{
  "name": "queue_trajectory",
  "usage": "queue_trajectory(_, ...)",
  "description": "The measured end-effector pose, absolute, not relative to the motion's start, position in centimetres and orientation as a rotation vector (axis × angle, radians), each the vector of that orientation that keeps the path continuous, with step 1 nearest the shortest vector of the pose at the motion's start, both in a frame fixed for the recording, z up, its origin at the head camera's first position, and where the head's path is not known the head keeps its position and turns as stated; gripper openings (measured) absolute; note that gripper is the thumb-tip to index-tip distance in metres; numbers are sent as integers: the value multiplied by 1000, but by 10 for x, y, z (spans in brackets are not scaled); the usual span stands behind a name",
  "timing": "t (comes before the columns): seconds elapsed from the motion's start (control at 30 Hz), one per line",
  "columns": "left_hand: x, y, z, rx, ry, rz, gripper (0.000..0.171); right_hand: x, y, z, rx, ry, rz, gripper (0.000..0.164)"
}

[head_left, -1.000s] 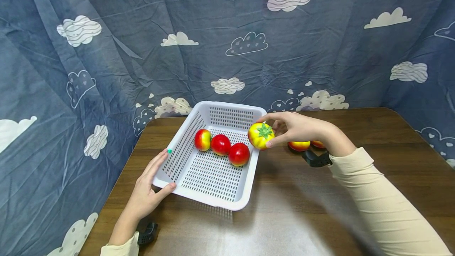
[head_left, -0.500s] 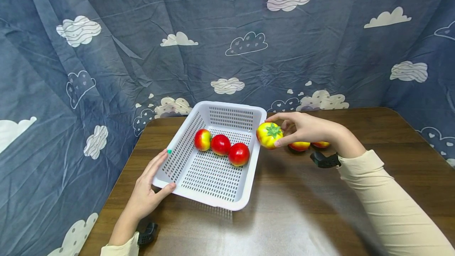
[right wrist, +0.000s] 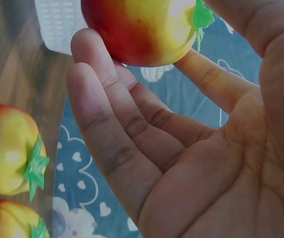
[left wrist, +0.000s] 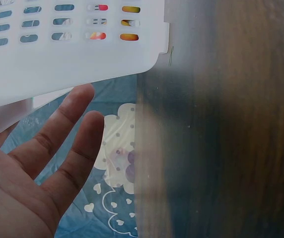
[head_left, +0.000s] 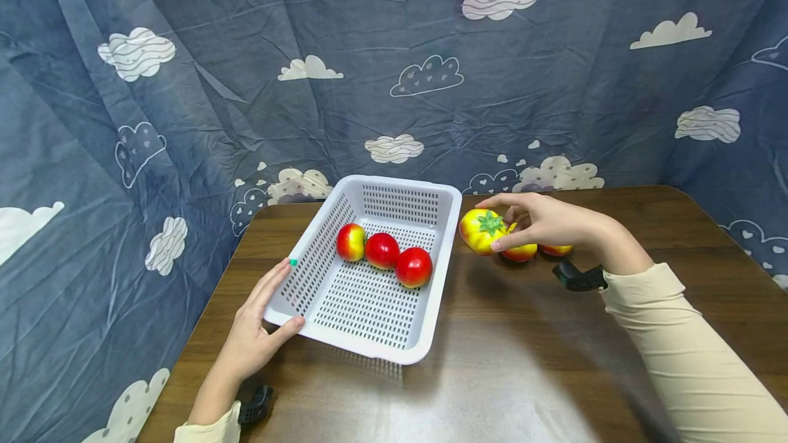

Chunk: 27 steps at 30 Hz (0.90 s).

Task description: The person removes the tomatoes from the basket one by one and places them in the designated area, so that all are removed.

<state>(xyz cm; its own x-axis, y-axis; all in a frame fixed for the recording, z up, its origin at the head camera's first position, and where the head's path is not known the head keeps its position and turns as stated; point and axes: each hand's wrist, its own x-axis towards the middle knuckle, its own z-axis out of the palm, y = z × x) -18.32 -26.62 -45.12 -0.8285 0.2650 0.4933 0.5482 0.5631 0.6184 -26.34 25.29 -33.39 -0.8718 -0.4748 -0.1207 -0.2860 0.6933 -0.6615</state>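
My right hand (head_left: 542,221) holds a yellow and red toy tomato (head_left: 481,230) with a green leafy top between thumb and fingertips, just right of the white slotted basket (head_left: 435,320). In the right wrist view the tomato (right wrist: 144,29) sits at the fingertips. My left hand (head_left: 252,333) rests at the basket's near left corner, thumb on the near rim and straight fingers along the left rim. Inside the basket lie three tomatoes in a slanting row: a red-yellow one (head_left: 351,242), a red one (head_left: 382,251) and another red one (head_left: 414,267).
Behind the right hand, two more tomatoes sit on the wooden table (head_left: 492,381): a nearer tomato (head_left: 520,253) and a partly hidden tomato (head_left: 556,250). A blue cloud-print curtain (head_left: 345,128) hangs at the table's back and left.
My right hand has moved to the right with its tomato, from over the basket's right rim to beside it. The left hand, basket and tomatoes inside stay put.
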Motion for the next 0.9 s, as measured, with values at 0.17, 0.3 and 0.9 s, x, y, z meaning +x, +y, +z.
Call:
queue_trajectory(0.17, -183, -266, -451, -668, -2447, -1152, 86, -262, 261, -336, -571, 2619, -978, 73)
queue_trajectory(0.3, -182, -266, -451, -662, -2451, -1153, 86, -260, 267, -335, -548, 2631, -979, 73)
queue_trajectory(0.9, -183, -266, -452, -654, -2459, -1147, 86, -256, 300, -337, -477, 2664, -995, 72)
